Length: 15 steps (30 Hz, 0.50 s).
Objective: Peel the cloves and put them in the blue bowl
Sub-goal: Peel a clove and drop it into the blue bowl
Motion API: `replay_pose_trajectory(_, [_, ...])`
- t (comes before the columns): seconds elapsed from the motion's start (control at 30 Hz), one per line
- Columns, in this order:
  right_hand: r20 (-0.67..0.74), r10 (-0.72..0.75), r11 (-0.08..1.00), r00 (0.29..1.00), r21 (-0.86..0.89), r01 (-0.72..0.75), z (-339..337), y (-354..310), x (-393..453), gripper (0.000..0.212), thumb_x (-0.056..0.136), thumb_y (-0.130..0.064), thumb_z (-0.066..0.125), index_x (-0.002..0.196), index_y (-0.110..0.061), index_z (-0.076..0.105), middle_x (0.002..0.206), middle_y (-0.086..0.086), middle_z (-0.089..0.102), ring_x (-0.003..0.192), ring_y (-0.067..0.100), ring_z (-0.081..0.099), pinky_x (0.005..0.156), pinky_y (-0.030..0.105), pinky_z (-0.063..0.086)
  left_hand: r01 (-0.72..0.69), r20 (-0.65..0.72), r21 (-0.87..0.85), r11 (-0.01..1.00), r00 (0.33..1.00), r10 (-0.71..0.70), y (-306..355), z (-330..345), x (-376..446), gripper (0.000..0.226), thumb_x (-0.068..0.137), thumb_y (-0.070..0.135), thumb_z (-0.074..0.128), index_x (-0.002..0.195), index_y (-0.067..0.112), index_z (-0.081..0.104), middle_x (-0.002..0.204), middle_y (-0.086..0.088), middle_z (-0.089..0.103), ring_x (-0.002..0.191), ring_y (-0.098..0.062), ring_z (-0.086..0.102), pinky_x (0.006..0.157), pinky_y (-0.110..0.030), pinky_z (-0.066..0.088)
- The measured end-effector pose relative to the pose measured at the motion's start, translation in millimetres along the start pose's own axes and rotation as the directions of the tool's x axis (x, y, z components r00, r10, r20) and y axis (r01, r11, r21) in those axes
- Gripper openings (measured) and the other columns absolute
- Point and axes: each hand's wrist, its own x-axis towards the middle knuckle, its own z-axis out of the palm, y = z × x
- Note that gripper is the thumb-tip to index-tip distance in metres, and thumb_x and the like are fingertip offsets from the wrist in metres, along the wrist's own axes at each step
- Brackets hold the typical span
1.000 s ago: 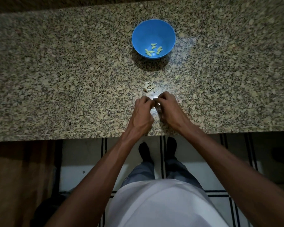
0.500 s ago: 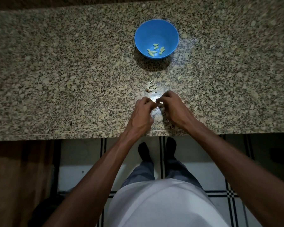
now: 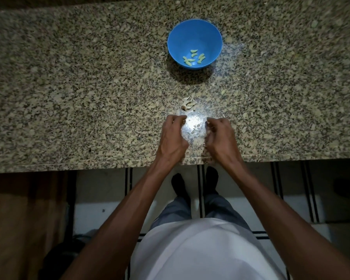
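- The left hand (image 3: 173,136) and right hand (image 3: 220,138) hover apart over the speckled granite counter (image 3: 69,87) near its front edge, fingers curled; whether either pinches anything, I cannot tell.
- The round blue plastic bowl (image 3: 194,37) holds several peeled pale-green cloves (image 3: 193,57).
- A small heap of unpeeled cloves (image 3: 188,104) lies between bowl and hands, with bare counter either side.

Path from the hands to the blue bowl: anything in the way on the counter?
Only the small pile of unpeeled cloves, lying on the counter just beyond the left hand and right hand, roughly in line with the blue bowl. Past it, bare granite. A lifted hand should pass over easily.
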Motion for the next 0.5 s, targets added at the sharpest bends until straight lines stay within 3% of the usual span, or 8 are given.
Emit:
replay_pose_trajectory(0.07, [0.010,0.054,0.998,0.998,-0.016,-0.054,-16.2,13.3,1.5,0.046,0.099,0.001,0.060,0.144,-0.005,0.054,0.131,0.012,0.049,0.110,0.020,0.054,0.096,0.022,0.049,0.026,-0.053,0.047,0.999,0.998,-0.024,-5.1,-7.5,2.8,0.068,0.079,-0.021,0.051,0.141,0.009,0.055,0.134,-0.007,0.047,0.127,-0.019,0.043,0.091,-0.012,0.041])
replay_pose_trajectory(0.17, [0.132,0.099,0.994,0.986,-0.055,-0.093,-16.2,23.2,-10.3,0.055,0.086,-0.017,0.082,0.133,-0.009,0.056,0.121,0.004,0.042,0.106,0.022,0.055,0.093,0.033,0.053,0.042,-0.047,0.082,0.996,0.998,-0.038,-12.5,-9.7,3.7,0.066,0.079,-0.020,0.049,0.138,0.007,0.056,0.134,-0.009,0.047,0.128,-0.022,0.042,0.102,-0.027,0.046])
replay_pose_trajectory(0.23, [0.109,0.022,0.998,0.994,-0.063,-0.015,1.6,18.8,-20.3,0.047,0.083,-0.011,0.083,0.121,-0.007,0.056,0.116,0.004,0.043,0.097,0.020,0.054,0.085,0.038,0.059,0.021,-0.025,0.070,0.997,1.000,-0.020,-12.9,-4.3,2.0,0.063,0.081,-0.020,0.048,0.137,0.006,0.057,0.132,-0.009,0.047,0.127,-0.024,0.046,0.105,-0.032,0.049])
replay_pose_trajectory(0.3, [0.040,-0.062,0.996,0.997,-0.064,0.064,19.0,9.6,-20.6,0.039,0.087,0.005,0.073,0.121,-0.004,0.058,0.113,0.005,0.045,0.092,0.017,0.052,0.079,0.034,0.058,0.006,-0.004,0.042,0.999,1.000,-0.005,-8.9,0.5,0.2,0.061,0.082,-0.020,0.048,0.138,0.004,0.056,0.132,-0.009,0.047,0.127,-0.024,0.049,0.107,-0.034,0.050])
replay_pose_trajectory(0.4, [0.042,-0.151,0.989,0.988,-0.002,0.151,23.3,-4.3,-10.3,0.039,0.096,0.009,0.062,0.134,0.001,0.057,0.115,0.005,0.046,0.085,0.007,0.051,0.075,0.012,0.054,-0.003,-0.005,-0.001,1.000,1.000,0.003,-3.1,2.9,-1.3,0.058,0.086,-0.019,0.049,0.139,0.003,0.056,0.132,-0.009,0.048,0.124,-0.020,0.054,0.107,-0.019,0.045])
replay_pose_trajectory(0.5, [0.000,-0.151,0.988,0.989,0.041,0.151,6.7,-0.8,2.5,0.035,0.100,0.002,0.060,0.135,-0.001,0.060,0.116,0.005,0.051,0.088,0.003,0.053,0.076,0.007,0.054,0.002,-0.029,-0.035,0.999,1.000,-0.003,-1.4,0.8,-1.1,0.056,0.089,-0.020,0.047,0.139,0.004,0.056,0.133,-0.007,0.049,0.121,-0.014,0.053,0.097,0.001,0.037])
